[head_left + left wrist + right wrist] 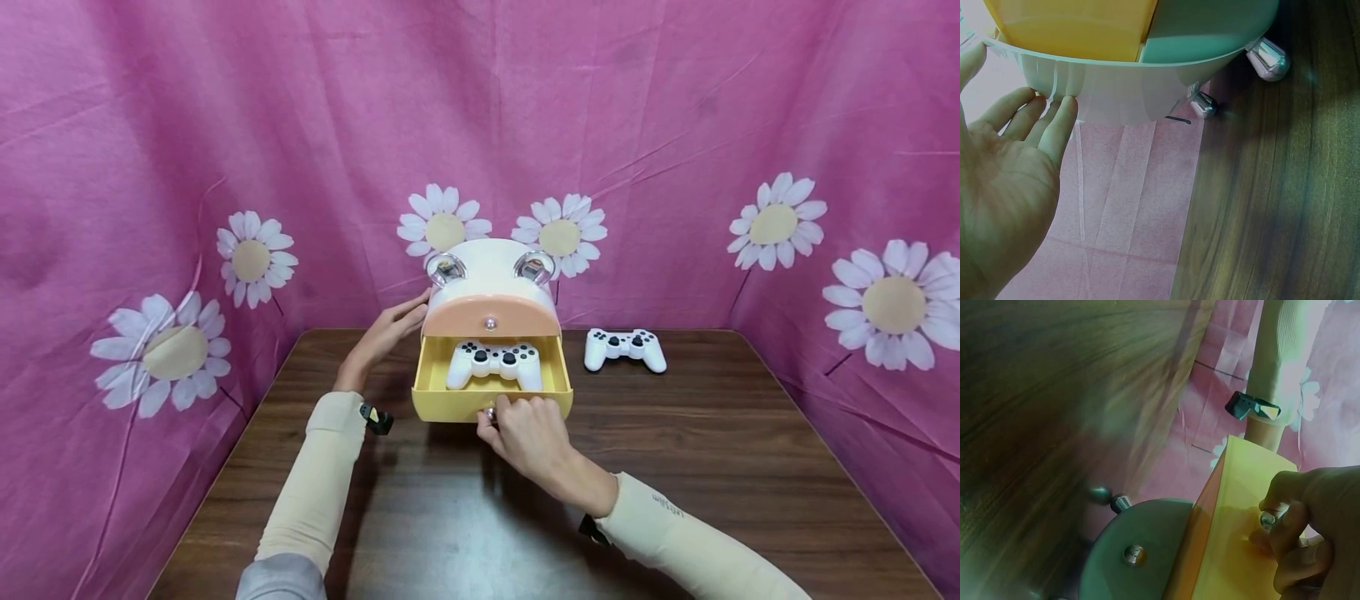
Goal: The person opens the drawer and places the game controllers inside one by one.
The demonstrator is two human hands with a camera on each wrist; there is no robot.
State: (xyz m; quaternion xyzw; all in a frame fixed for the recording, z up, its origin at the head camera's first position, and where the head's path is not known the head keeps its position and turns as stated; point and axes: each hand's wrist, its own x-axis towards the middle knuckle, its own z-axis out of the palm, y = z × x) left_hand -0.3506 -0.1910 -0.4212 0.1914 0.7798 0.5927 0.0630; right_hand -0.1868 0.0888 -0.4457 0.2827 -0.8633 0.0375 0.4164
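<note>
Yellow drawer [450, 407]: standing pulled out, a white controller [495, 361] lying inside; a hard jerk could be sending it sliding.
Knob [491, 412]: your right hand [534, 437] is pinching it; a slipping grip would be costing you control.
White cabinet [487, 271]: your extended left hand [386, 337] is touching its side; with too light a brace, the whole body could be skidding.
Second controller [625, 345]: lying on the worktop [675, 450], to the cabinet's right, apart from both hands.

The yellow drawer [450, 407] is open; it is gripped by the right hand [531, 432]. The cabinet [487, 271] is touched by the left hand [384, 340].
</note>
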